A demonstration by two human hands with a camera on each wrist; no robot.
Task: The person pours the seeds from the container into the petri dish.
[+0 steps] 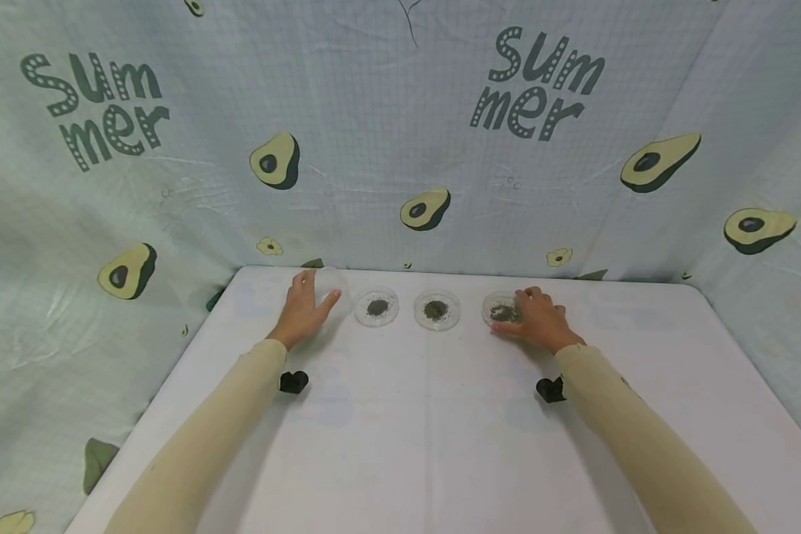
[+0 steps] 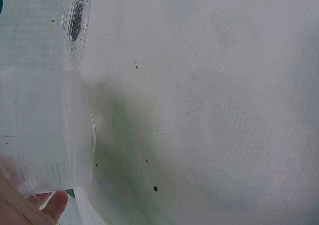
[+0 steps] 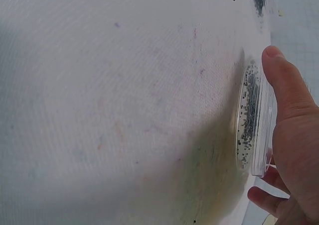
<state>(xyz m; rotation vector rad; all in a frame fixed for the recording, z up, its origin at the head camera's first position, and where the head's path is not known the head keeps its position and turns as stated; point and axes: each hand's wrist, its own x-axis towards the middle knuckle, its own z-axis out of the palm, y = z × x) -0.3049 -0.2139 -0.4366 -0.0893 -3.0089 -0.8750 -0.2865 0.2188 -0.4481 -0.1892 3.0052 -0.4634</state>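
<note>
My left hand (image 1: 303,310) is at a clear plastic container (image 1: 332,288) near the table's back left. In the left wrist view this container (image 2: 47,130) looks cloudy and tall-sided, with my fingers around its far side. On the right, my right hand (image 1: 539,320) holds a clear petri dish (image 1: 490,300) by its rim, thumb on one side and fingers on the other. Dark granular bits (image 3: 249,113) lie inside that dish. Between the hands stand two more petri dishes, a left one (image 1: 377,320) and a middle one (image 1: 437,323), each with a small dark heap.
The white table (image 1: 400,430) ends at a back edge just behind the dishes. A cloth (image 1: 367,119) printed with avocados and lettering hangs behind it and at both sides. Some dark specks (image 2: 155,188) are scattered on the tabletop.
</note>
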